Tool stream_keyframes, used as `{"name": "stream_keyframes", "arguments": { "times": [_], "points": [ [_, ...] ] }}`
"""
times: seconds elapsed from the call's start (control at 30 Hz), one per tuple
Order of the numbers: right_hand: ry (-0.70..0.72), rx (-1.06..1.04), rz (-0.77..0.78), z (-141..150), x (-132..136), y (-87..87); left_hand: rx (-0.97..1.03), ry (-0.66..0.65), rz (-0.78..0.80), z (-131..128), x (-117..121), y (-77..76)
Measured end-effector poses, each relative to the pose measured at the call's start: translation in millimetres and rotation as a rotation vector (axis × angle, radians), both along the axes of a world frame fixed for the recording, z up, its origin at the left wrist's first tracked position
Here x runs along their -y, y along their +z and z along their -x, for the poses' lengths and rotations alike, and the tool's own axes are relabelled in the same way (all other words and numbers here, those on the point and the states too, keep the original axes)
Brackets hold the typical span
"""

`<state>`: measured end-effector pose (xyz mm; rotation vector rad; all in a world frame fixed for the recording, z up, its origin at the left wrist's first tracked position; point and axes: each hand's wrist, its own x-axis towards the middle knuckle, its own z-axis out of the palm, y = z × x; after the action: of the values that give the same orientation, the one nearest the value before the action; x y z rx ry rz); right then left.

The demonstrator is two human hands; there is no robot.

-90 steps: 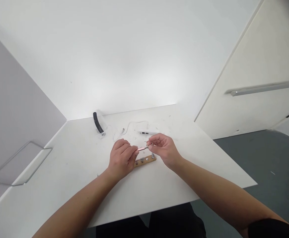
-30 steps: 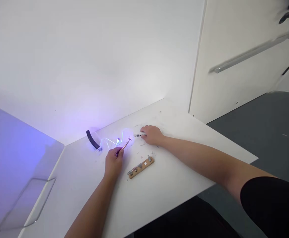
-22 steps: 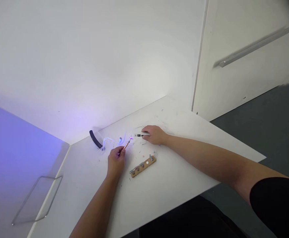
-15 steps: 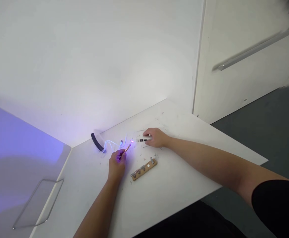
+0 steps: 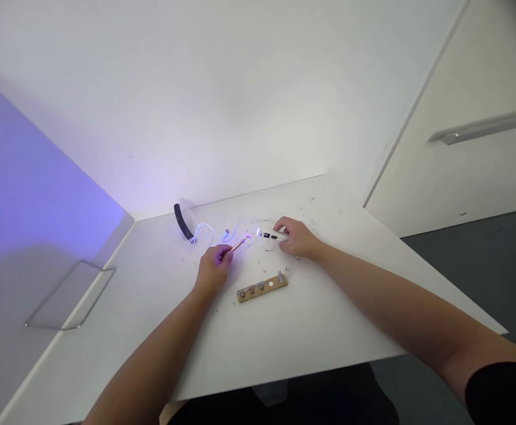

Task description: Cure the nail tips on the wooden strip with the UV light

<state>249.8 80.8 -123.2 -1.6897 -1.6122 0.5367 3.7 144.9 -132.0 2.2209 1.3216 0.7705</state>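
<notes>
**Copper rod (image 5: 240, 245) held just beside white pen device (image 5: 270, 235), not touching.**
Wooden bolt strip (image 5: 262, 289) lies nearest, untouched. Left hand (image 5: 214, 268): fingers clenched on the rod. Right hand (image 5: 296, 237): fingers grasping the device, its tip glowing violet. White cable (image 5: 205, 229) lies beyond.

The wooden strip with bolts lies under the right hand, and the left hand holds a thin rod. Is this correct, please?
No. The head view shows the wooden strip lying apart from the right hand, which rests on a white stick instead. The left hand does hold the thin rod.
</notes>
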Motion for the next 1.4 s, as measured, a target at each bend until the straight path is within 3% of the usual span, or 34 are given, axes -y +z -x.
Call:
{"name": "stream_keyframes", "arguments": {
  "times": [1.4],
  "points": [
    [-0.032,-0.014,-0.010,2.9,-3.6,2.1,0.069,-0.033,0.056,-0.1,-1.4,-0.6]
  ]
}}
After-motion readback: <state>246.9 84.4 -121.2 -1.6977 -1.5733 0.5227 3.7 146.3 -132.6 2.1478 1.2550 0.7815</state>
